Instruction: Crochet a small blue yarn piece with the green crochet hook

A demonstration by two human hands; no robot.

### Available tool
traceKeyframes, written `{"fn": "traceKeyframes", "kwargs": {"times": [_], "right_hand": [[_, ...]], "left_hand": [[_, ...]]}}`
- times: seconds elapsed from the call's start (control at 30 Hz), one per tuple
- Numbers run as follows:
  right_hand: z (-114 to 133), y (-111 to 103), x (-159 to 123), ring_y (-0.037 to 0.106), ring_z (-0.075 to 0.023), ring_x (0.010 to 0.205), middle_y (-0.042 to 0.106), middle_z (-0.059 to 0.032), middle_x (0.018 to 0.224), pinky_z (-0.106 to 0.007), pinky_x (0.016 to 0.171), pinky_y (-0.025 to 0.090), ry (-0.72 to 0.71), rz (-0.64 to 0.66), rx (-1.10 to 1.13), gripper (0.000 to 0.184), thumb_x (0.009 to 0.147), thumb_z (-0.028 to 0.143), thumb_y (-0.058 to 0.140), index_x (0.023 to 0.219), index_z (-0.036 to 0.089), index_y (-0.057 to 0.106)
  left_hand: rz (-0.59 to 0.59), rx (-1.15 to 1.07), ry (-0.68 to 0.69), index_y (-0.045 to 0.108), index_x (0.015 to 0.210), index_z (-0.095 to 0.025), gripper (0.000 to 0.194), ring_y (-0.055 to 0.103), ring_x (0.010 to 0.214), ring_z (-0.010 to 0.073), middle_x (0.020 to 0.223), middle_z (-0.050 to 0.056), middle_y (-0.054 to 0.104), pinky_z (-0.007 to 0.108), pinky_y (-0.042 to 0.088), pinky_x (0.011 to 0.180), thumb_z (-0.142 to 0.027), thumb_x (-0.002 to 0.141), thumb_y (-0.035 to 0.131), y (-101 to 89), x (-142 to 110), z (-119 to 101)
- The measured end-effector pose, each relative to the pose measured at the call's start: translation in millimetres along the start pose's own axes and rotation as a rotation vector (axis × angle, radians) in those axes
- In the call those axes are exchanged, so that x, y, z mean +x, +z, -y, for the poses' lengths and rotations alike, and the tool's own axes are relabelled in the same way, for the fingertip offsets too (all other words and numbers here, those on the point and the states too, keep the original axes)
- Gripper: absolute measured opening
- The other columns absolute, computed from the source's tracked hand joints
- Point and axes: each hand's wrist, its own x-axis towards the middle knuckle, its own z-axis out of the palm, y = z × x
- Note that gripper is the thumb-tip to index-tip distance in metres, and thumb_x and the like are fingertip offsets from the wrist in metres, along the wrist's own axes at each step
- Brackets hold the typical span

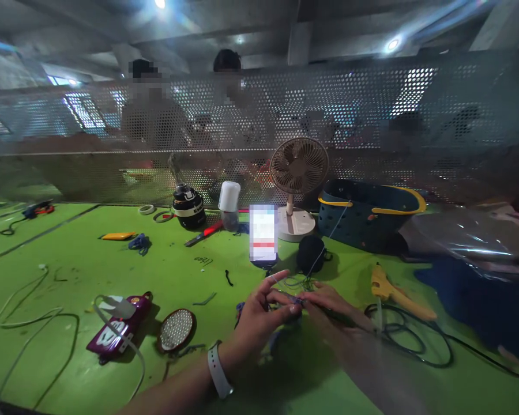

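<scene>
My left hand [262, 314] pinches a small blue-purple piece of crochet [297, 301] between thumb and fingers, its index finger raised with a strand of yarn by it. Closed against the piece from the other side, my right hand [333, 308] grips a thin, dark-handled tool that looks like a crochet hook; the fingers hide most of it. Loose light yarn [303, 282] lies just beyond the fingertips. Behind it sits a dark ball of yarn [310, 255]. A lit phone [263, 233] stands upright beyond my left hand.
Around stand a fan [298, 173], a dark basket [363, 222] and a black jug [188, 207]. A yellow glue gun [400, 297] with its cable lies right. Left are a purple power bank-like case [120, 328], a round studded disc [177, 330] and a red-handled cutter [205, 233]. People sit behind a perforated screen.
</scene>
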Motion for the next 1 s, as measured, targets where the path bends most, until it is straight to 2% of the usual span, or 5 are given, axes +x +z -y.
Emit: {"fn": "traceKeyframes", "kwargs": {"times": [0.17,0.33,0.53,0.7,1.0], "right_hand": [[4,-5,0,0.071,-0.0201,0.083,0.077,-0.0023,0.093,-0.045,0.101,0.045,-0.248,0.073,-0.295,0.026,0.085,0.012,0.064,0.105,0.028,0.071],[3,-17,4,0.072,-0.0194,0.09,0.077,-0.0038,0.1,-0.046,0.108,0.039,-0.48,0.149,-0.44,0.032,0.091,0.016,0.058,0.119,0.029,0.067],[-2,-19,15,0.072,-0.0201,0.068,0.078,0.0021,0.084,-0.044,0.086,0.054,-0.328,0.159,-0.13,0.028,0.087,0.023,0.068,0.111,0.036,0.069],[-1,-26,20,0.07,-0.0201,0.064,0.077,0.0034,0.078,-0.046,0.086,0.051,-0.277,0.156,-0.131,0.027,0.084,0.019,0.07,0.104,0.037,0.071],[3,-34,25,0.068,-0.0195,0.063,0.076,0.0029,0.077,-0.049,0.088,0.051,-0.198,0.186,-0.114,0.025,0.079,0.014,0.073,0.095,0.032,0.073]], "left_hand": [[-0.059,0.051,0.058,0.057,0.131,-0.019,0.073,0.062,0.07,0.0122,0.068,-0.003,0.067,0.026,0.048,0.073,-0.023,0.065,0.087,0.7,-1,2],[0.101,-0.12,-0.071,0.06,0.128,-0.017,0.071,0.062,0.063,0.0109,0.068,-0.002,0.068,0.023,0.045,0.063,-0.019,0.063,0.088,-5.0,0,8],[0.17,-0.132,-0.145,0.057,0.131,-0.016,0.073,0.057,0.059,0.0087,0.065,-0.002,0.067,0.022,0.042,0.061,-0.014,0.064,0.087,-14.5,3,-7],[0.136,-0.041,-0.103,0.063,0.124,-0.018,0.063,0.055,0.059,0.0089,0.067,-0.002,0.064,0.022,0.039,0.058,-0.016,0.066,0.086,-18.1,4,-17],[0.149,0.008,-0.076,0.067,0.118,-0.017,0.053,0.051,0.057,0.0082,0.064,-0.003,0.061,0.022,0.038,0.057,-0.019,0.067,0.085,-22.5,10,-16]]}}
